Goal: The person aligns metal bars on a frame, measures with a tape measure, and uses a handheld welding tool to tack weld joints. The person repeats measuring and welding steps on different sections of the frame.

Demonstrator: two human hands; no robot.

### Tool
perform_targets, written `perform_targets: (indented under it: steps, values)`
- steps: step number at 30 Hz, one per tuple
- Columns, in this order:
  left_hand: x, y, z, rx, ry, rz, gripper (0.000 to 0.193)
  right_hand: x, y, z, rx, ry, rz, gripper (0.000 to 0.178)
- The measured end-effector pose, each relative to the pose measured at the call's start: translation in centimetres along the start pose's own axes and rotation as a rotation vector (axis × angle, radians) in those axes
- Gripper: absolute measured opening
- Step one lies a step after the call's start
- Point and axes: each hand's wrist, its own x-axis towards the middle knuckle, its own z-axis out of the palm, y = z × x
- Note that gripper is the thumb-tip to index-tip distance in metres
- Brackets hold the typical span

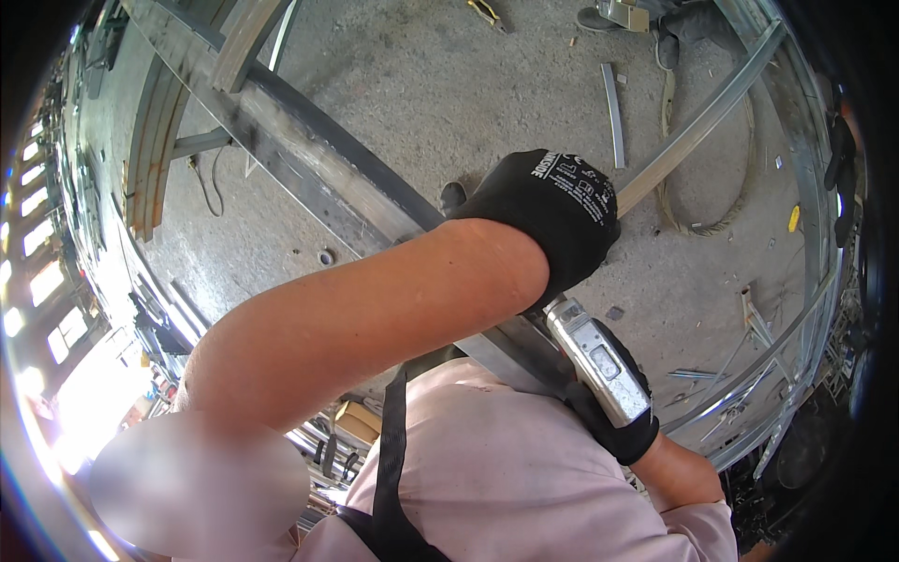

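My left hand (548,211), in a black glove, presses on the long metal beam (309,155); its fingers are hidden. My right hand (613,412) is closed around a silver power tool (599,361).

Both gloved hands closed, left (552,220) raised forward, right (613,412) low.

Gloved left hand (552,220) on metal beam (309,155), seemingly.
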Motion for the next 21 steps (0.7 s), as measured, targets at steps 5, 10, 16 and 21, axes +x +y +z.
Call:
perform_targets:
  steps: [5, 10, 16, 21]
  values:
    - [0.4, 0.3, 0.0, -0.014, -0.096, -0.063, 0.041, -0.4, 0.4, -0.1, -0.05, -0.019, 0.0, 0.051]
    - [0.1, -0.3, -0.5, 0.001, -0.088, 0.044, 0.041, -0.6, 0.7, 0.3, -0.006, 0.042, -0.045, 0.047]
    - [0.7, 0.6, -1.3, -0.085, -0.191, -0.184, 0.051, -0.4, 0.4, 1.0, 0.023, 0.107, -0.036, 0.04]
    - [0.5, 0.7, -1.8, -0.061, -0.211, -0.16, 0.051, -0.6, -0.5, 1.1, 0.11, 0.109, 0.127, 0.043]
